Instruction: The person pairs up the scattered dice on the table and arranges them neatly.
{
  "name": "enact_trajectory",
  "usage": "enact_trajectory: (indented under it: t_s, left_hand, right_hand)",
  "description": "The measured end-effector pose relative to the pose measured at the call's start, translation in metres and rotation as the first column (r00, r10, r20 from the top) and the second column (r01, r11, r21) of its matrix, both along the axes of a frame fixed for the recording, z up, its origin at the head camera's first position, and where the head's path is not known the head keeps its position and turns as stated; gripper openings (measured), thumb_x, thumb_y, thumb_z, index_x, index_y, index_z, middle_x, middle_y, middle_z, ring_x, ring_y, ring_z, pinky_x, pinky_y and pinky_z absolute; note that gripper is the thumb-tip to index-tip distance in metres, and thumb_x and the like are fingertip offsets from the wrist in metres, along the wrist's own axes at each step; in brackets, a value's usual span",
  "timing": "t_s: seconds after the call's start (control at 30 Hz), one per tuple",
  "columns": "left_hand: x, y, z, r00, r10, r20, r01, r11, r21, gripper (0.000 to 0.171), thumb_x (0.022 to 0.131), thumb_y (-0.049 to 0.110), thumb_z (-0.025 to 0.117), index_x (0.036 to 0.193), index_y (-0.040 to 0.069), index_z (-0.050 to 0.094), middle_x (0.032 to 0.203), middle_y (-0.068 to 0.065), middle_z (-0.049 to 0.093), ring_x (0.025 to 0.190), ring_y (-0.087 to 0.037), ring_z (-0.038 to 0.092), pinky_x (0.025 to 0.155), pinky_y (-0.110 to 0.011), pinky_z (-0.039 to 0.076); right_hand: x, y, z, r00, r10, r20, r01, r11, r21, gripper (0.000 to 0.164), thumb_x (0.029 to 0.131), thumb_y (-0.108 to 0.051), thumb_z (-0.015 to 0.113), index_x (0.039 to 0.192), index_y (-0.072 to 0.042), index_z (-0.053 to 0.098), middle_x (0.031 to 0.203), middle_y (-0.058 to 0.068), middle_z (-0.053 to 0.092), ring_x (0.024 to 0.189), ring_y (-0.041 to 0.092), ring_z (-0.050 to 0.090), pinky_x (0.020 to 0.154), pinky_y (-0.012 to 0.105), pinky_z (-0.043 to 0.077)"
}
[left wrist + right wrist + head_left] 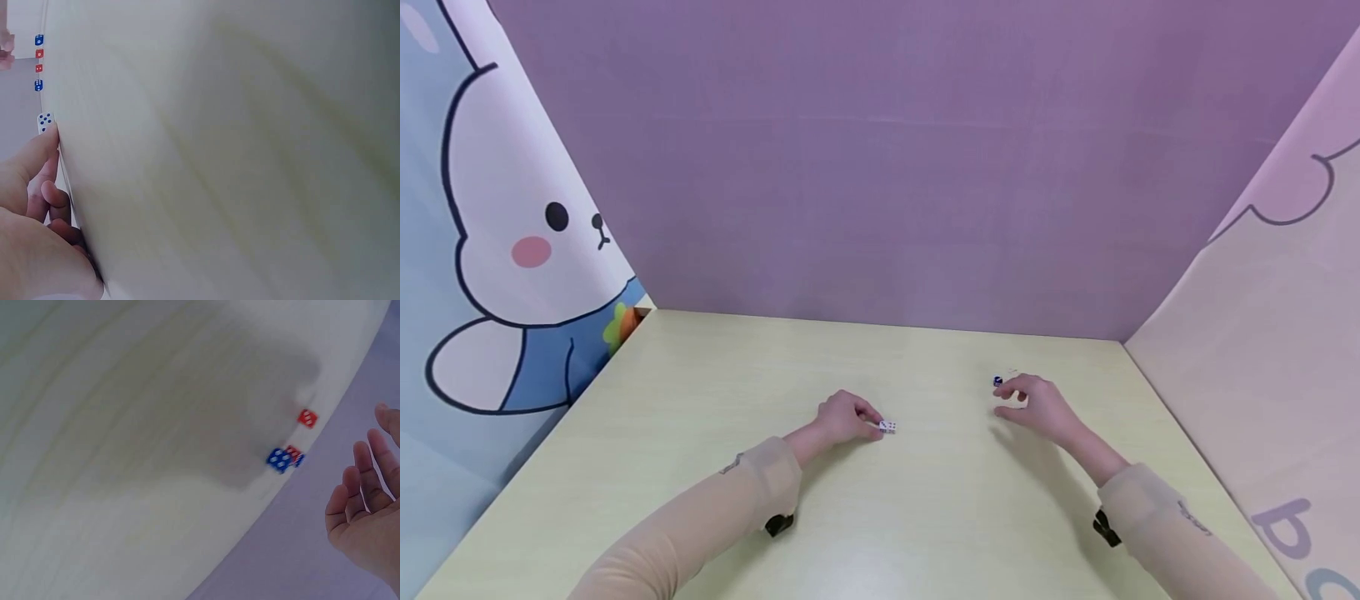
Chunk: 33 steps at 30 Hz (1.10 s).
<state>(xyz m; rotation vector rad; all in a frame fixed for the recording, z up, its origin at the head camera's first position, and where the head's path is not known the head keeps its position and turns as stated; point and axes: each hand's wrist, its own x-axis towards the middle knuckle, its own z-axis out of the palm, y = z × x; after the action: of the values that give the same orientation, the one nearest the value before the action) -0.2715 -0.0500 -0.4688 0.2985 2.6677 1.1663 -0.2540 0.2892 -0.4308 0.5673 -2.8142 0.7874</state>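
In the head view my left hand [848,419] is low over the table, thumb and index finger pinching at a small pair of white dice [889,427]. The left wrist view shows a white die [45,120] with blue pips right at the fingertips. My right hand [1036,407] hovers over the table on the right, fingers bent loosely and apart, holding nothing. Just beyond its fingertips is a blue die [997,381]. From the right wrist, a blue die [279,460], a red die [293,452] partly behind it and another red die [307,418] lie near that hand.
The pale wooden table [925,517] runs back to a purple backdrop [880,167]. Printed cartoon cloths hang on the left [527,200] and right [1277,333]. Blue and red dice appear in a line beyond the white die in the left wrist view.
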Motion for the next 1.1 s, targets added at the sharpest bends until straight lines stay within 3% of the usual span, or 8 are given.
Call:
enact_trajectory:
  t_s: [0.4,0.67,1.1]
  left_hand:
    - [-0.002,-0.002,0.002,1.0,0.005,-0.005,-0.005,1.0,0.009,0.018,0.067,0.027,0.085,0.08,0.023,0.074,0.077,0.009,0.063,0.074,-0.012,0.05,0.092,-0.048,0.028]
    - [-0.002,-0.001,0.004,1.0,-0.001,-0.012,0.001,1.0,0.003,0.018,0.067,0.027,0.085,0.08,0.022,0.074,0.077,0.009,0.063,0.074,-0.012,0.05,0.088,-0.045,0.03]
    - [-0.001,-0.001,-0.001,1.0,0.005,0.007,-0.005,1.0,0.01,0.02,0.066,0.027,0.086,0.081,0.023,0.074,0.078,0.009,0.063,0.075,-0.013,0.05,0.084,-0.042,0.031]
  right_hand:
    - [-0.015,0.019,-0.016,0.999,0.0,0.033,-0.002,0.999,0.05,0.016,0.079,-0.006,0.072,0.095,-0.005,0.071,0.096,0.008,0.069,0.09,0.028,0.058,0.081,0.043,0.048]
    - [-0.025,0.021,-0.023,0.999,0.016,0.046,-0.02,0.995,0.093,0.014,0.077,-0.006,0.074,0.09,-0.009,0.072,0.09,0.002,0.067,0.087,0.022,0.056,0.08,0.041,0.045]
    - [-0.021,0.015,-0.029,0.998,-0.009,0.069,0.002,0.994,0.111,0.011,0.076,-0.009,0.076,0.085,-0.014,0.075,0.094,0.003,0.069,0.088,0.02,0.054,0.078,0.038,0.043]
